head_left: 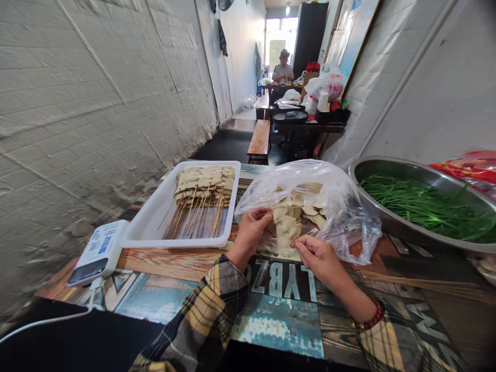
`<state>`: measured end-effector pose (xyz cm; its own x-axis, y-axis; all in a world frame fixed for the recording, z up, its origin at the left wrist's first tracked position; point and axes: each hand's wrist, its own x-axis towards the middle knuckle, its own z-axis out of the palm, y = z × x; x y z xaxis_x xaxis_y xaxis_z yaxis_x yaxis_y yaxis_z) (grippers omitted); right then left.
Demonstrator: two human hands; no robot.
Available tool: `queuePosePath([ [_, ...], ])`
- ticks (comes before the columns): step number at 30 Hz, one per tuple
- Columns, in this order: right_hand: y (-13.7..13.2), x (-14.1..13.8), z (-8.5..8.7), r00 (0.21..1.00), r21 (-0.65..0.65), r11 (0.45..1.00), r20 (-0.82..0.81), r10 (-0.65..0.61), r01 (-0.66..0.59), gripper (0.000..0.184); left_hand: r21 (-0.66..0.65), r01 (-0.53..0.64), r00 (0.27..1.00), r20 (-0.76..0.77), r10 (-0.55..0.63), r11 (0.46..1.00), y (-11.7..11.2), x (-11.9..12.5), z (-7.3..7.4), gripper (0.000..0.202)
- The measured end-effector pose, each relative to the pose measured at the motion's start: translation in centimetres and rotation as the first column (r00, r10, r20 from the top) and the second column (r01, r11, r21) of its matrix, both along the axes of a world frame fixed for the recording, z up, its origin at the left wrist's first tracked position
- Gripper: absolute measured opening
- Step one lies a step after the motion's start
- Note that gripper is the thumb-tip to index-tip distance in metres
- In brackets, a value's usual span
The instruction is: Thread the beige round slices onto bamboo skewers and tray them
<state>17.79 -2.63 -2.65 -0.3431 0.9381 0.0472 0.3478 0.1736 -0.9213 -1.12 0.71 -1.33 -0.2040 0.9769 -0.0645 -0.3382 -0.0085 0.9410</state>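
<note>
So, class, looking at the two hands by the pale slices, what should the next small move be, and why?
Probably ease the front pale slice free of the pile: the right hand is at its lower edge, the left hand is by the pile's left side, and the slice overlaps others behind it.
</note>
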Motion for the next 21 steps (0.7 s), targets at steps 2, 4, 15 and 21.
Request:
queuePosePath([
  [2,-0.01,-0.09,-0.09,1.000,-0.014,1.000,-0.020,-0.002,0.002,0.032,0.008,0.003,0.999,-0.039,-0.003,1.000,-0.06,0.01,0.11,0.024],
  [4,-0.02,-0.17,-0.14,0.999,-0.038,0.999,-0.053,-0.001,-0.001,0.033,0.006,0.020,0.998,-0.062,-0.019,1.000,-0.10,-0.03,0.17,0.025],
  [15,-0.02,-0.63,0.04,0.972,-0.172,0.985,-0.235,-0.015,-0.026,0.041,0.042,0.117,0.992,0.031,-0.118,0.992,0.05,-0.06,0.12,0.037],
  [21,0.02,-0.76,0.45,0.955,-0.232,0.972,-0.292,-0.053,-0.018,0.044,-0.002,0.214,0.944,0.259,-0.206,0.977,-0.27,0.21,0.67,0.034],
])
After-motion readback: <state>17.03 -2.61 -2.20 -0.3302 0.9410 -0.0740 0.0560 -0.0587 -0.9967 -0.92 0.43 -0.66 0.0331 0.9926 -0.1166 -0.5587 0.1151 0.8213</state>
